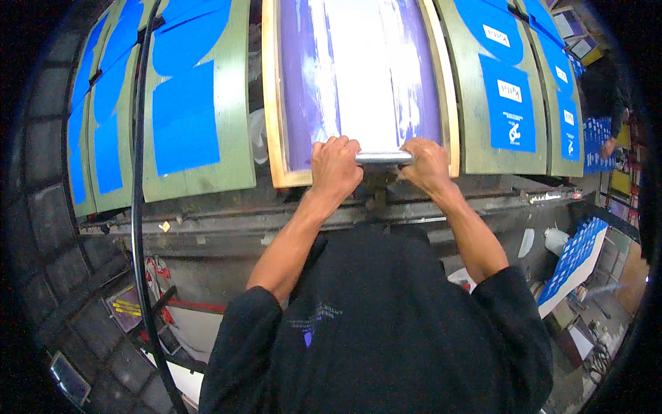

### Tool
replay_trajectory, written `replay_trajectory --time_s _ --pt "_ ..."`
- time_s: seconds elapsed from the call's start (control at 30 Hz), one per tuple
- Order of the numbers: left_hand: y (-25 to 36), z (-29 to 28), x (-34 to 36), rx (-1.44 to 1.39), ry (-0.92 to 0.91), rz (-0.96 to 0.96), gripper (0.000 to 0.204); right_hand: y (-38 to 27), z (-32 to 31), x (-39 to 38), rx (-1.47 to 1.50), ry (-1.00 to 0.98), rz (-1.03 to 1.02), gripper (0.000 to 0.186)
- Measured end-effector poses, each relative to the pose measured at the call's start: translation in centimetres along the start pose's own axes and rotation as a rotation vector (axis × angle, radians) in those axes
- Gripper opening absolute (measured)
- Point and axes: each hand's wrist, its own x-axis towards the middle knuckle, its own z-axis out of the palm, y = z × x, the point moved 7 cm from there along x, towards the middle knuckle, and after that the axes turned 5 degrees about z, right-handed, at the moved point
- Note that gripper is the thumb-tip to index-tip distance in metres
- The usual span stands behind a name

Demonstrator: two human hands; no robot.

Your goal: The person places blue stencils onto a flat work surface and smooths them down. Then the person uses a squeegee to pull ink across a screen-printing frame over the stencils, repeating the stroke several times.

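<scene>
A screen-printing frame (pixel 274 103) with pale wooden sides and a purple mesh lies ahead of me. White ink (pixel 358 76) covers the middle of the mesh in a broad, streaked band. Across the frame's near end runs a silver bar-like squeegee (pixel 384 159). My left hand (pixel 336 164) is wrapped round its left end, and my right hand (pixel 429 164) grips the right end. Both arms reach forward, thumbs toward the middle. The squeegee's lower edge cannot be made out.
Green boards with blue printed sheets flank the frame on the left (pixel 234 138) and right (pixel 476 138). A black cable (pixel 140 207) hangs down at left. A metal rail (pixel 227 217) runs along the near edge. Another person (pixel 603 90) stands at far right, near blue-and-white printed material (pixel 576 259).
</scene>
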Motion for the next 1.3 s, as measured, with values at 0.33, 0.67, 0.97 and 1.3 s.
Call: replay_trajectory --time_s 0.33,0.67,0.97,1.3 --pt "-6.4 -7.2 25.6 0.107 0.159 0.034 0.015 2.4 -7.2 25.4 -0.022 0.192 -0.038 0.019" --pt "-17.3 -3.8 39.7 0.075 0.304 -0.078 0.028 6.9 -2.1 42.3 -0.103 0.256 -0.016 0.026" --pt "-17.0 -2.8 39.6 0.271 0.417 0.097 0.02 8.8 -2.0 43.0 0.014 0.321 -0.05 0.021" --pt "-18.6 -3.9 43.5 0.302 0.309 -0.11 0.032 8.2 -3.0 46.3 -0.155 0.245 0.076 0.036"
